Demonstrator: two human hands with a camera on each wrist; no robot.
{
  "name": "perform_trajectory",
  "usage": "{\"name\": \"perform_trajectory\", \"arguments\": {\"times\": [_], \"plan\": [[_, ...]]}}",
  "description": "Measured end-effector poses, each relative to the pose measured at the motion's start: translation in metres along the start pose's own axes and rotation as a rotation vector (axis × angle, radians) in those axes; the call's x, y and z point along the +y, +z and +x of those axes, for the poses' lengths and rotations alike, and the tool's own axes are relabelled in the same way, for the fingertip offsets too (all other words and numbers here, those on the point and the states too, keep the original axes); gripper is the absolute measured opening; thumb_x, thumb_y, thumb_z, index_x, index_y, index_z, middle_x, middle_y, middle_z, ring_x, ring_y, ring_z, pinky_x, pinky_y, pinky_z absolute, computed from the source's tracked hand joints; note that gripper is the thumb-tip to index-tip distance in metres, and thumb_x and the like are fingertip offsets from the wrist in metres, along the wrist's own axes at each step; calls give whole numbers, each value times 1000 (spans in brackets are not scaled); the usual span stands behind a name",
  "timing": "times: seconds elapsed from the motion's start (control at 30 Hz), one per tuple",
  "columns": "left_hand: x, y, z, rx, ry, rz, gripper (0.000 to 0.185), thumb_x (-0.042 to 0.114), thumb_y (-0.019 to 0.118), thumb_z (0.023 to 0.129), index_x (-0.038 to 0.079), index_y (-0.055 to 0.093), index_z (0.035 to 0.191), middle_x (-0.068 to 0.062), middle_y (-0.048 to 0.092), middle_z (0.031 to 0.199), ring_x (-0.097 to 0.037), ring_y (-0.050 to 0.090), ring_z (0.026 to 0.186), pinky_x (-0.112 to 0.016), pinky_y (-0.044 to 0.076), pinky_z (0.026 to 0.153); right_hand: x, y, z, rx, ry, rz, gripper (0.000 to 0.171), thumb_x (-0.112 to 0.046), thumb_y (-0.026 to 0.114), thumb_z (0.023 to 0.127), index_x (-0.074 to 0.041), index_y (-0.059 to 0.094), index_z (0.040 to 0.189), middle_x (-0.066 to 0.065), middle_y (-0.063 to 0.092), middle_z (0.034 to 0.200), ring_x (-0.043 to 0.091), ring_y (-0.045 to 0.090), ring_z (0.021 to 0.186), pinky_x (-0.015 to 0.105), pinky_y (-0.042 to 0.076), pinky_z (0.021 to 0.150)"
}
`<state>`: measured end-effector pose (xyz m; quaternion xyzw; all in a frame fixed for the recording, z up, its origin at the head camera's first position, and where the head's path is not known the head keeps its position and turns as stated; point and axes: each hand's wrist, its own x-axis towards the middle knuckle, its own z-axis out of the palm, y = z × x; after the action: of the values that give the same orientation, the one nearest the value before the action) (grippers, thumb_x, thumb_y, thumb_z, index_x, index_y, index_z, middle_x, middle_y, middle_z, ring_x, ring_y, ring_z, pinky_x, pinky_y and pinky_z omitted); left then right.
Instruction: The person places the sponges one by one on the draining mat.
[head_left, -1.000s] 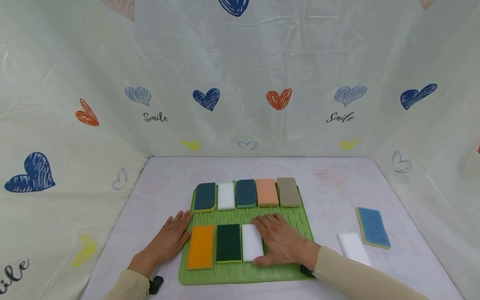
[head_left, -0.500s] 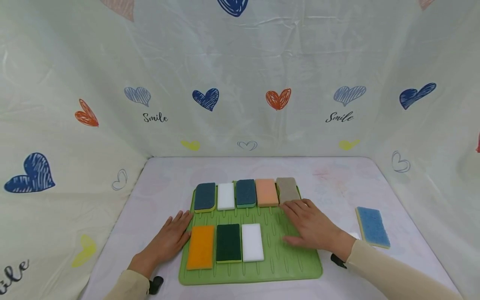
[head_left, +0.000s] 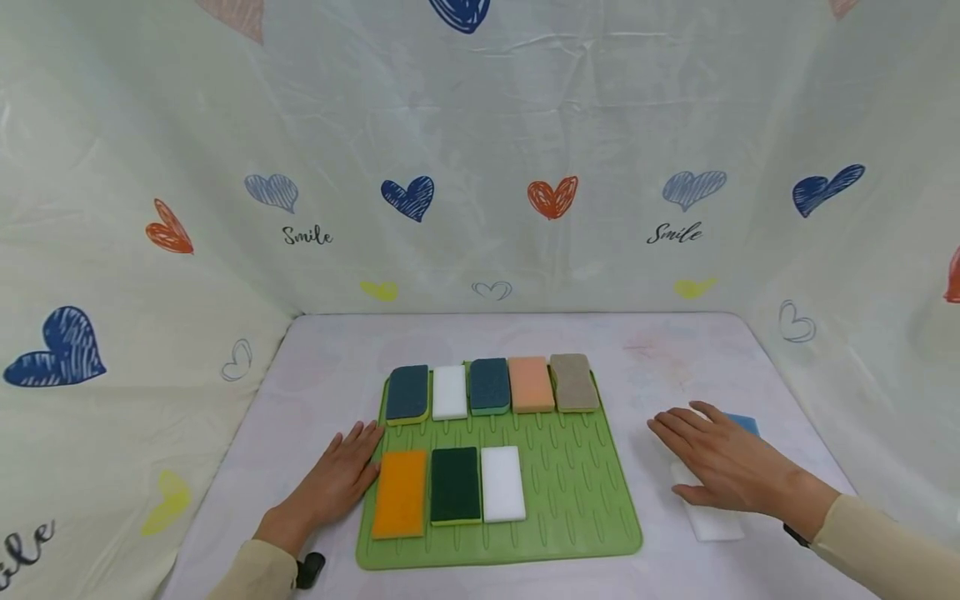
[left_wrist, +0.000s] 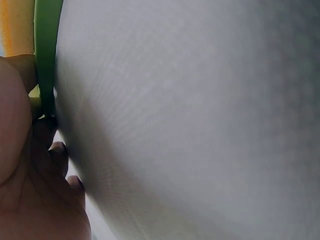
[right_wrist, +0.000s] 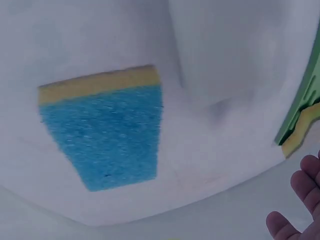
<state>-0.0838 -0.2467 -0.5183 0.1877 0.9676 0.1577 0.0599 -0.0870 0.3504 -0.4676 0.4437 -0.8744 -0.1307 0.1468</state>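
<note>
My left hand (head_left: 339, 477) lies flat with straight fingers at the left edge of a green ridged mat (head_left: 562, 533). The left wrist view shows its fingers beside the mat's green rim (left_wrist: 46, 55). My right hand (head_left: 731, 467) hovers with fingers extended over a white sponge (head_left: 716, 525) right of the mat, covering part of it. Behind that hand a blue scouring sponge (head_left: 744, 422) is mostly hidden; in the right wrist view the blue sponge (right_wrist: 107, 135) shows whole, with a yellow side. The right hand holds nothing.
On the mat's front row lie an orange sponge (head_left: 400, 494), a dark green sponge (head_left: 455, 486) and a white sponge (head_left: 503, 484). Several sponges line the back row, among them a peach one (head_left: 531, 384) and a grey-brown one (head_left: 574, 382). A heart-printed curtain (head_left: 487, 167) surrounds the table.
My right hand has moved right, from beside the white sponge on the mat, across the mat, to over the loose white sponge at the right. My left hand stays put.
</note>
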Motion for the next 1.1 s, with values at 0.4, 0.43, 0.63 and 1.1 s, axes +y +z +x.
{"name": "perform_trajectory", "arguments": {"times": [0.4, 0.43, 0.63, 1.1], "plan": [[-3, 1, 1, 1, -4, -7, 61, 25, 57, 110, -1, 38, 162, -21, 40, 166, -46, 33, 156, -69, 24, 125, -2, 2, -58, -28, -15, 62, 105, -84, 71, 78, -2, 58, 142, 9, 65, 134, 28, 62, 120, 40, 12, 121], [-4, 2, 0, -3, -10, -12, 62, 25, 57, 110, 0, 37, 163, -21, 40, 167, -45, 32, 156, -69, 23, 125, -2, 4, -60, -32, -17, 60, 106, -85, 70, 78, -2, 57, 142, 9, 65, 134, 28, 62, 120, 39, 9, 122], [-4, 4, 1, -16, -15, -11, 62, 26, 56, 111, 0, 35, 163, -20, 38, 168, -44, 30, 157, -68, 22, 126, -1, 14, -65, -33, -22, 34, 106, -88, 65, 79, -3, 56, 141, 10, 66, 134, 28, 62, 119, 40, 14, 117], [-5, 4, 2, -23, -25, -5, 63, 27, 56, 111, 1, 34, 164, -19, 38, 168, -44, 30, 158, -68, 22, 126, -2, 20, -61, -194, 75, 116, 104, -87, 58, 85, 0, 57, 142, 14, 66, 136, 34, 64, 124, 24, -25, 123]]}}
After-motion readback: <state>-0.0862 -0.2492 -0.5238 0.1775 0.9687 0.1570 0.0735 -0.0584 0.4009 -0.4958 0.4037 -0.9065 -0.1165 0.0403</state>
